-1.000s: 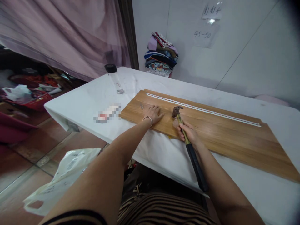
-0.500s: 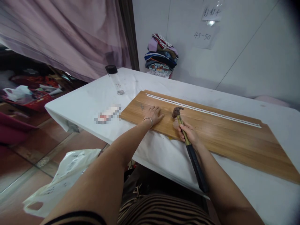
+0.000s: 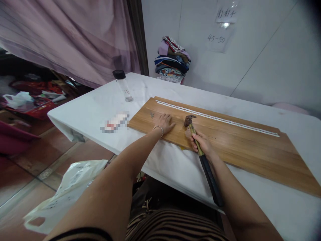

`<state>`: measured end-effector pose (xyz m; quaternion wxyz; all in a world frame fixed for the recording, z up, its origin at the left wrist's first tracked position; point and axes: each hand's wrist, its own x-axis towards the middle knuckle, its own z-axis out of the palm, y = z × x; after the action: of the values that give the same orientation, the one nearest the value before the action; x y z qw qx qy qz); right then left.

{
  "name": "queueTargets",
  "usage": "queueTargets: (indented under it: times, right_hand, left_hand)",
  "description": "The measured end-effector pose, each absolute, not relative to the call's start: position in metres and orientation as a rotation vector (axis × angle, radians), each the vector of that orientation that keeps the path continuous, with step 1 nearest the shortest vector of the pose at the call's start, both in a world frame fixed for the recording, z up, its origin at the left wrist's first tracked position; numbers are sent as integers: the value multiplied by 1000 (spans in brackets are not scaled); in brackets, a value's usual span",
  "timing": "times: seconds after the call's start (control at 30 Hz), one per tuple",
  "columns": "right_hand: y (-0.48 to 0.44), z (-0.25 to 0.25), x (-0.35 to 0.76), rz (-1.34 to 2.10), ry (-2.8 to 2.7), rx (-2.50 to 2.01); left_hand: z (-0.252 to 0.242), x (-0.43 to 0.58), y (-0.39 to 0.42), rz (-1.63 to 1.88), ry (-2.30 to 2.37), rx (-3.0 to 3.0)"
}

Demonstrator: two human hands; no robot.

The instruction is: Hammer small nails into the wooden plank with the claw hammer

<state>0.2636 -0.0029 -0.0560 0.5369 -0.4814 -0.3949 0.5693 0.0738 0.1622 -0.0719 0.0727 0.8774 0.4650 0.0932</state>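
Observation:
My right hand point(image 3: 200, 141) is wrapped round a claw hammer point(image 3: 208, 175) high on its handle, close below the rusty head. The hammer's head is over the wooden board point(image 3: 240, 144), its black grip pointing back toward my body. On the board's left part rests my left hand point(image 3: 164, 123), palm down with the fingers spread; a bracelet point(image 3: 157, 127) circles that wrist. A small cluster of nails point(image 3: 151, 114) lies just left of those fingers. Several tiny dark spots point(image 3: 212, 137) mark the board to the right of my right hand.
A white measuring strip point(image 3: 218, 118) runs along the board's far side. The white-covered table point(image 3: 90, 100) also bears a clear bottle point(image 3: 124, 87) with a black lid and a pixelated item point(image 3: 115, 122). Folded clothes point(image 3: 172, 62) are stacked by the wall. A plastic bag point(image 3: 67, 190) hangs low at left.

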Motion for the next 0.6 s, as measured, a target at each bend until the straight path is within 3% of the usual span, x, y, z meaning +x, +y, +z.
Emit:
queueTargets:
  times: [0.6]
  right_hand:
    - [-3, -55, 263, 1339, -926, -1168]
  left_hand:
    - [-71, 73, 162, 309, 1398, 2610]
